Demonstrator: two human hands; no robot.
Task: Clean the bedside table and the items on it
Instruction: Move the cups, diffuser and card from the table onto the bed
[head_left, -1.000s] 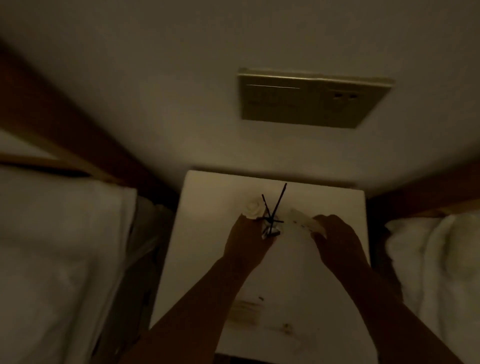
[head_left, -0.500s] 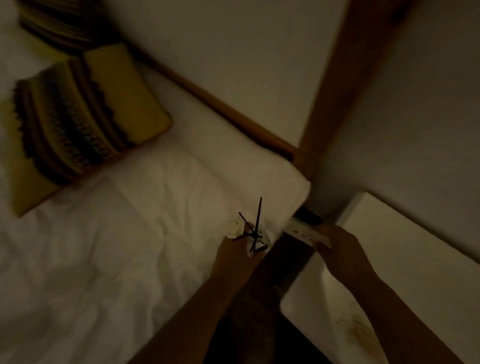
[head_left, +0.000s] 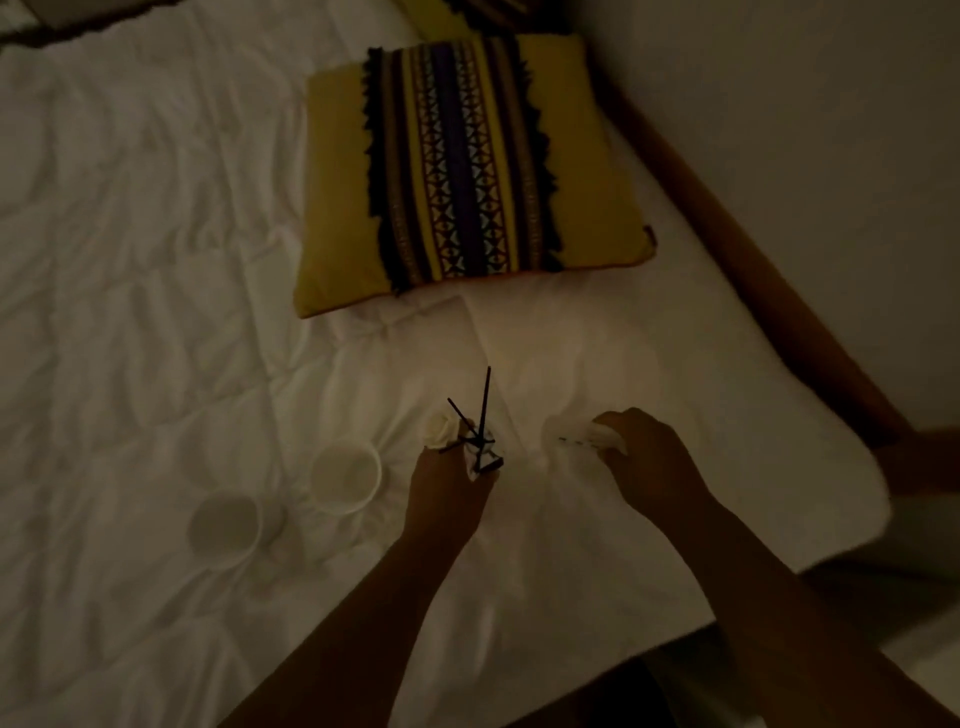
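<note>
The room is dim. My left hand (head_left: 449, 488) is closed around a small diffuser bottle (head_left: 482, 457) with thin black sticks poking up and a white flower beside them, held just above the white bed cover (head_left: 156, 260). My right hand (head_left: 644, 462) grips a small white card or packet (head_left: 576, 434), low over the bed to the right. Two white cups (head_left: 345, 475) (head_left: 226, 530) rest on the cover left of my left hand. Only a sliver of the bedside table (head_left: 930, 649) shows at the lower right edge.
A yellow cushion (head_left: 467, 166) with a dark patterned stripe lies on the bed beyond my hands. A wooden headboard rail (head_left: 753, 270) runs diagonally along the wall on the right. A dark gap separates the bed from the table.
My view has swung left from the bedside table to the bed. Both hands carried the diffuser bottle and the white card from above the table to over the bed cover.
</note>
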